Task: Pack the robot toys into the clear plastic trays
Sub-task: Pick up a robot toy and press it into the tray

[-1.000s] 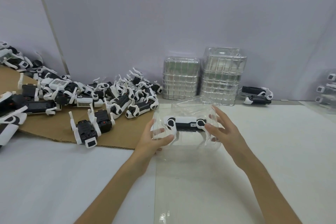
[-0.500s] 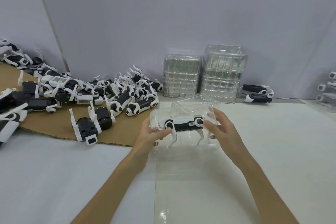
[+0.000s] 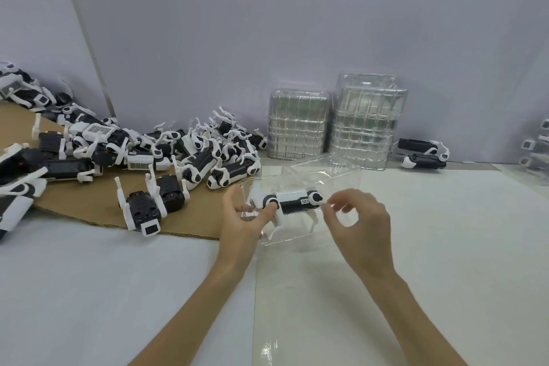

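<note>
A black-and-white robot toy [image 3: 292, 200] lies on its side inside a clear plastic tray [image 3: 297, 239], which is held just above the white table. The tray's lid [image 3: 326, 166] stands open behind it. My left hand [image 3: 240, 217] grips the tray's left end, with the thumb pressed near the toy's round joint. My right hand [image 3: 359, 217] has its fingers curled, and the fingertips pinch the tray's right rim beside the toy. A pile of several more robot toys [image 3: 208, 154] lies on brown cardboard [image 3: 89, 205] to the left.
Two stacks of clear trays [image 3: 298, 125] [image 3: 368, 122] stand against the back wall. One toy [image 3: 142, 205] lies belly-up near the cardboard's front edge. Another toy [image 3: 421, 153] sits at the back right, and more toys [image 3: 534, 145] show at the right edge.
The tray with the toy has turned and tilted between my hands. My right hand went from lying flat on the tray's right end to curled fingers at its rim.
</note>
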The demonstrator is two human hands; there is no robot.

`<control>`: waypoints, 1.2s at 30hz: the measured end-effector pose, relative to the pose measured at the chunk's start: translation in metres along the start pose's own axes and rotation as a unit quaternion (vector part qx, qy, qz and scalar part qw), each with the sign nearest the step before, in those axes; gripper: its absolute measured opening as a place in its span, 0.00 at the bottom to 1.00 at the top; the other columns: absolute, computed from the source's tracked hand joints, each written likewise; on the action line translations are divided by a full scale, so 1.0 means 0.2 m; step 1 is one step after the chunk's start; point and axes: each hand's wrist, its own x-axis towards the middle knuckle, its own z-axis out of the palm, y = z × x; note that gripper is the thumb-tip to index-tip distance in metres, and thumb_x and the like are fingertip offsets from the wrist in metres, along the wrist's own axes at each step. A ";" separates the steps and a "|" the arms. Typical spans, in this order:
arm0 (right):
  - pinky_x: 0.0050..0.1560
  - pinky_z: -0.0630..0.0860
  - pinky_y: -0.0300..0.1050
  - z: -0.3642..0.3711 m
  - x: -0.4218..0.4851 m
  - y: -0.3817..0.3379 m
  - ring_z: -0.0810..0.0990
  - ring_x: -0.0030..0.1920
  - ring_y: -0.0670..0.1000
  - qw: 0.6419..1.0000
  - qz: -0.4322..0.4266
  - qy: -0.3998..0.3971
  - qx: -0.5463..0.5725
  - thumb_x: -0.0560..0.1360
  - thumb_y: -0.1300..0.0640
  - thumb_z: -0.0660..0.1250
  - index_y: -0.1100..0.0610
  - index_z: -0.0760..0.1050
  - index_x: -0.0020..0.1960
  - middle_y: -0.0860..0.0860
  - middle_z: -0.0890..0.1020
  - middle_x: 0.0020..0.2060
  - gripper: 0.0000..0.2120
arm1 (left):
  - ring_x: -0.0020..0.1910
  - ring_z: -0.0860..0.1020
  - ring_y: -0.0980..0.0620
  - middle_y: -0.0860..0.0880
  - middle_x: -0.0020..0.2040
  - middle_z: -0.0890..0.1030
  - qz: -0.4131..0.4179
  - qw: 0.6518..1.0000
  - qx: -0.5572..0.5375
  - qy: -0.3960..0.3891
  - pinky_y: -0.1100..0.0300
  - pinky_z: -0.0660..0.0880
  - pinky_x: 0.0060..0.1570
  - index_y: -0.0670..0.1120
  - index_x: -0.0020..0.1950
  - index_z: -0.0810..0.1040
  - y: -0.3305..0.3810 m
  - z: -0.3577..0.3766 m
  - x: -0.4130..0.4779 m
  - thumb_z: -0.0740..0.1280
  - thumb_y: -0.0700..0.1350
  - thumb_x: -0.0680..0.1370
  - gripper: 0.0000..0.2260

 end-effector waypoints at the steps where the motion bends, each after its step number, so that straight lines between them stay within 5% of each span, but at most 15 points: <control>1: 0.52 0.64 0.34 0.02 -0.01 -0.02 0.76 0.41 0.41 1.000 -0.003 -0.021 -0.014 0.69 0.53 0.77 0.45 0.77 0.42 0.39 0.79 0.34 0.10 | 0.52 0.79 0.47 0.47 0.54 0.73 0.017 1.000 0.014 0.015 0.45 0.81 0.49 0.56 0.71 0.64 0.00 0.01 -0.01 0.76 0.48 0.73 0.31; 9: 0.50 0.54 0.41 0.08 -0.07 -0.04 0.70 0.45 0.42 0.977 0.071 -0.115 -0.166 0.67 0.29 0.65 0.41 0.82 0.50 0.37 0.81 0.35 0.21 | 0.49 0.80 0.55 0.51 0.52 0.74 0.088 0.995 0.051 -0.001 0.53 0.80 0.49 0.61 0.73 0.63 0.01 0.07 -0.12 0.75 0.56 0.67 0.37; 13: 0.46 0.52 0.43 0.09 -0.08 -0.04 0.68 0.43 0.41 0.968 0.105 -0.127 -0.189 0.67 0.30 0.66 0.42 0.82 0.49 0.37 0.80 0.33 0.20 | 0.49 0.80 0.55 0.54 0.50 0.74 0.107 0.992 0.069 -0.012 0.60 0.76 0.48 0.61 0.74 0.62 0.00 0.09 -0.15 0.75 0.57 0.67 0.38; 17: 0.47 0.54 0.42 0.10 -0.08 -0.04 0.71 0.43 0.41 0.977 0.109 -0.088 -0.160 0.68 0.31 0.68 0.42 0.82 0.44 0.37 0.80 0.32 0.17 | 0.52 0.78 0.50 0.53 0.51 0.73 0.115 0.990 0.077 -0.013 0.53 0.79 0.50 0.60 0.75 0.61 0.01 0.09 -0.15 0.75 0.57 0.68 0.39; 21: 0.47 0.54 0.42 0.09 -0.07 -0.05 0.71 0.42 0.43 0.980 0.094 -0.057 -0.165 0.68 0.33 0.70 0.43 0.82 0.43 0.37 0.80 0.31 0.15 | 0.50 0.76 0.56 0.54 0.51 0.72 0.128 0.987 0.099 -0.001 0.52 0.79 0.48 0.58 0.75 0.61 0.02 0.10 -0.14 0.76 0.59 0.67 0.41; 27: 0.46 0.54 0.43 0.08 -0.07 -0.06 0.71 0.40 0.45 0.979 0.087 -0.048 -0.178 0.67 0.36 0.73 0.44 0.82 0.40 0.39 0.80 0.29 0.12 | 0.48 0.72 0.62 0.55 0.55 0.70 0.145 0.978 0.144 0.041 0.70 0.70 0.44 0.57 0.75 0.62 0.03 0.10 -0.12 0.79 0.57 0.68 0.40; 32: 0.49 0.56 0.41 0.06 -0.06 -0.06 0.73 0.41 0.45 0.983 0.087 -0.065 -0.146 0.68 0.39 0.74 0.43 0.81 0.40 0.38 0.80 0.29 0.09 | 0.45 0.77 0.58 0.58 0.56 0.69 0.117 0.985 0.128 0.019 0.62 0.78 0.46 0.66 0.74 0.62 0.03 0.09 -0.11 0.77 0.55 0.71 0.36; 36: 0.50 0.59 0.40 0.02 -0.02 -0.05 0.75 0.40 0.44 0.995 0.065 -0.007 -0.070 0.73 0.53 0.75 0.45 0.79 0.36 0.39 0.80 0.33 0.09 | 0.58 0.78 0.44 0.50 0.61 0.73 0.000 0.998 0.065 -0.017 0.40 0.81 0.50 0.64 0.68 0.69 0.05 0.04 -0.05 0.75 0.59 0.67 0.31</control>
